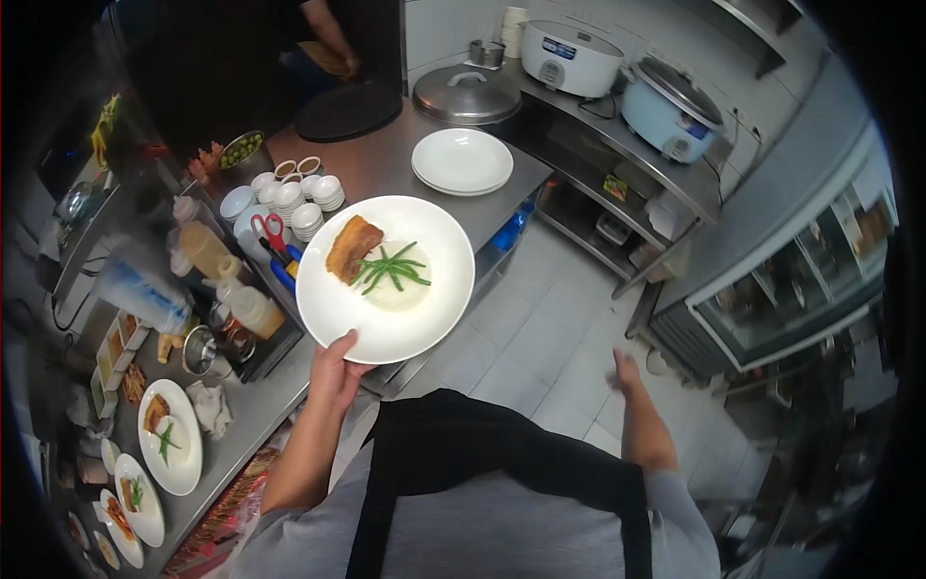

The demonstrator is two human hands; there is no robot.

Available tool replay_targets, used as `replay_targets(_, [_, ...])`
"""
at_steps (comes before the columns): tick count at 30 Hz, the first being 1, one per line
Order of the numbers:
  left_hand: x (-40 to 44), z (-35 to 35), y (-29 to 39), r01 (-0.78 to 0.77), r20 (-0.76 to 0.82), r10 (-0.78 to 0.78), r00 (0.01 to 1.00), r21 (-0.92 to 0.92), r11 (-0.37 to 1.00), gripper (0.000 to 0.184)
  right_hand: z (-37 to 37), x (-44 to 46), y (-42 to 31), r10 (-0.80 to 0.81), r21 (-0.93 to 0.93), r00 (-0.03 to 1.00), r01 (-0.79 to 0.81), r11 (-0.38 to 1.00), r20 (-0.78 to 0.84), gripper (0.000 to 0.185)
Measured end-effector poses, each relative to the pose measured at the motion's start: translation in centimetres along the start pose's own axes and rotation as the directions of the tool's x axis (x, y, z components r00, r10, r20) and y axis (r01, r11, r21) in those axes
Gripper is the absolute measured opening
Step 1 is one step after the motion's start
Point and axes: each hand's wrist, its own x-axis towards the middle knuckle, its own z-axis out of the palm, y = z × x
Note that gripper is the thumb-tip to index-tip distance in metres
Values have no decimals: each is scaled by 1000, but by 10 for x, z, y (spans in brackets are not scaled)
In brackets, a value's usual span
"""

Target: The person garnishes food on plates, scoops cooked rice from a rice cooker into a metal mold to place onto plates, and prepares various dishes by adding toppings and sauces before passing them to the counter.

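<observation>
My left hand [340, 372] grips the near rim of a white plate [323, 314], thumb on top and fingers beneath. On this plate lie a browned slab of meat [353, 247], probably pork belly, and crossed green beans [392, 268] over a pale mound [403, 295] that looks like mash. The plate is held up above the counter's edge. Out to the right, over the floor, my right hand [625, 372] hangs free with nothing in it; its fingers are slightly blurred but look apart.
Similar filled plates [189, 473] stand on the left counter beside squeeze bottles [249, 307]. Stacked white cups [307, 220], red-handled scissors [268, 230] and stacked white plates [463, 159] are ahead. Rice cookers [670, 111] sit on a shelf; a glass-door fridge [772, 299] stands right. Another person's arm [330, 37] shows behind.
</observation>
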Motion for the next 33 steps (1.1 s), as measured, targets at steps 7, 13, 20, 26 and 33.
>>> replay_targets(7, [116, 42, 0, -142, -146, 141, 979, 4, 990, 43, 176, 81, -375, -371, 114, 854, 355, 928, 365, 98])
replay_targets(13, [253, 82, 23, -163, -183, 154, 971, -32, 986, 43, 261, 152, -459, -401, 129, 803, 386, 914, 441, 67])
replay_targets(20, [399, 121, 29, -170, -251, 182, 951, 69, 983, 41, 267, 262, -422, -655, 128, 631, 672, 729, 416, 59])
replay_targets(26, [491, 136, -21, -167, -388, 131, 912, -60, 984, 40, 185, 220, -452, -408, 58, 707, 463, 884, 578, 57])
replay_targets(33, [543, 124, -52, -165, -384, 108, 917, -121, 979, 47, 162, 231, -469, -573, 86, 526, 685, 723, 629, 59])
